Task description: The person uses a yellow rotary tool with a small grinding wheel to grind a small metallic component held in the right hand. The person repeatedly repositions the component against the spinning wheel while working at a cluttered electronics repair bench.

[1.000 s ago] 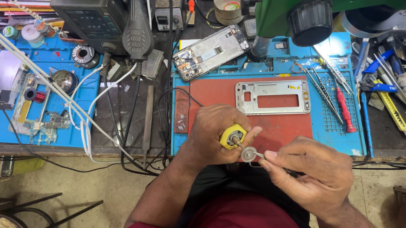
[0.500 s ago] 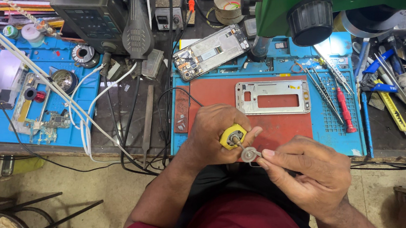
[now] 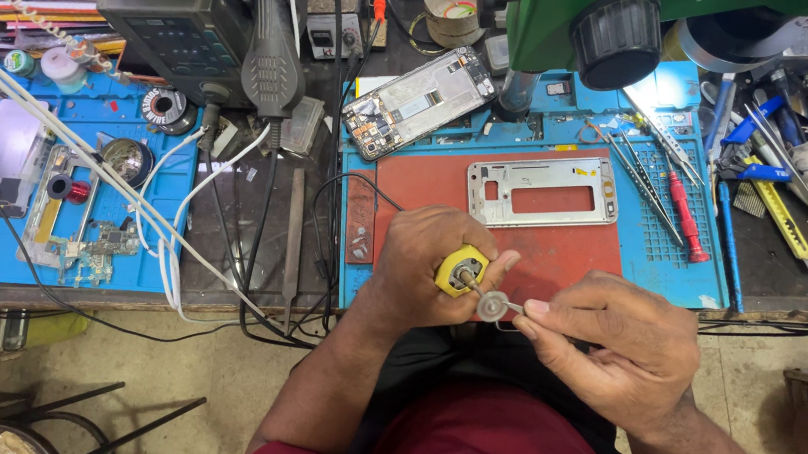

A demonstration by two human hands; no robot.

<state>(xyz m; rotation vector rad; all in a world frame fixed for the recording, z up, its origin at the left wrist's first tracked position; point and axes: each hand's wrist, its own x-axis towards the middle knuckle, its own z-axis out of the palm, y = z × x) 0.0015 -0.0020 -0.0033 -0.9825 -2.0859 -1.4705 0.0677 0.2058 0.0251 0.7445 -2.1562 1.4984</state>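
Your left hand [image 3: 435, 260] is closed tight around a small yellow rotary tool [image 3: 461, 269], with its short shaft pointing toward your right hand [image 3: 611, 349]. That right hand is nearly closed, its thumb and fingertips [image 3: 537, 309] pinching a small round grey disc [image 3: 492, 306] that sits right at the tip of the shaft, between your two hands and just off the near edge of the bench. Whether the disc is already seated on the shaft, you cannot tell from this view.

Your main risk is dropping the disc. You hold it only by the edge, and it hangs over your lap and the floor rather than over the red mat [image 3: 524, 225] just beyond your knuckles. A slip would likely send it under the bench among the cables [image 3: 220, 268] to the left of your left wrist.

Your second risk is your own fingertips. They sit touching the disc, so if the tool spins while you still pinch it, it could nick the skin or fling the disc away.

A cocked fit is possible too: if you push the disc on at an angle, it may wobble or bind.

The metal phone frame [image 3: 543, 190] lies well clear, beyond both hands.
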